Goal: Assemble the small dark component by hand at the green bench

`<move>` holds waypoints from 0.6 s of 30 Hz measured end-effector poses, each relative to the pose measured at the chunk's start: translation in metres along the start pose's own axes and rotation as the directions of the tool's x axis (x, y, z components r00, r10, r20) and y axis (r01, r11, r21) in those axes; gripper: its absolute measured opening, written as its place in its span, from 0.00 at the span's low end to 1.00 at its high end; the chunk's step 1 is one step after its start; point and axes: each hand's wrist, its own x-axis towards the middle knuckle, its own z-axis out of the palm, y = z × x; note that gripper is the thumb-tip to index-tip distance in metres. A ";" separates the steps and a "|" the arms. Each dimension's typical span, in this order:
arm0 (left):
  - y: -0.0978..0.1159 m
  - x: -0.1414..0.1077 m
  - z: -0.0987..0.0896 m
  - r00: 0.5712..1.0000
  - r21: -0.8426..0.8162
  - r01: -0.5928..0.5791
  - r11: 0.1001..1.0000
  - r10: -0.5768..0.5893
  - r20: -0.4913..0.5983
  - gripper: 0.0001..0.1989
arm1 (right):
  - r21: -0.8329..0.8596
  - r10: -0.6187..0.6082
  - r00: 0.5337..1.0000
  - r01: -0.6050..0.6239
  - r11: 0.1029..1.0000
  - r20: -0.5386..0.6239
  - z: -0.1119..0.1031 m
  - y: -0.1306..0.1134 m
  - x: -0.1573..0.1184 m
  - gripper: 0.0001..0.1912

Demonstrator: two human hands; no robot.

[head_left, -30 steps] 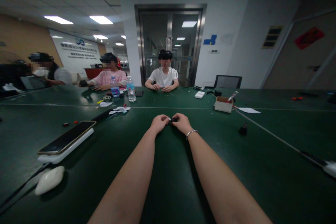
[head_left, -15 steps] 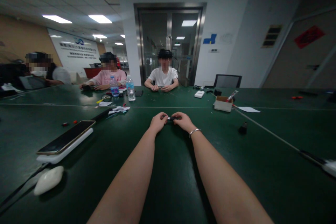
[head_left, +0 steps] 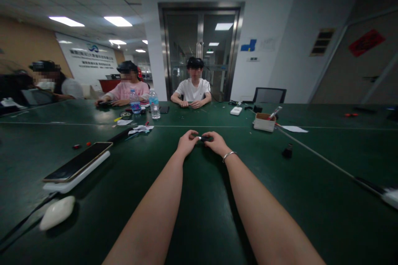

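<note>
A small dark object [head_left: 203,138] with a bright silvery part at its left end is between my two hands, above the green table [head_left: 205,198]. My right hand [head_left: 217,143] has its thumb and fingers closed on the dark part. The fingers of my left hand [head_left: 188,142] are pinched at the silvery end; the object is too small to make out in detail. A silver bracelet [head_left: 229,156] is on my right wrist.
A phone [head_left: 79,161] on a white block and a pale rounded object [head_left: 58,213] lie left. A small box [head_left: 264,122] and a black item [head_left: 287,151] stand right. Two bottles [head_left: 154,104] are farther back. People sit across the table, one person [head_left: 193,91] straight ahead.
Both hands and the small object appear very slightly higher in the view. More of the dark part shows beside my right fingertips. The grips look the same.
</note>
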 end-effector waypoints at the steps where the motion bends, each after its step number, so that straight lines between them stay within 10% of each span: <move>1: -0.001 0.000 0.000 1.000 0.001 0.008 1.000 -0.008 -0.003 0.12 | -0.030 -0.028 1.000 0.028 0.999 -0.002 0.001 -0.001 0.000 0.17; 18: -0.004 0.004 -0.002 1.000 -0.026 0.014 1.000 -0.014 -0.019 0.10 | -0.143 -0.101 0.995 0.101 0.984 0.011 0.006 -0.006 -0.001 0.12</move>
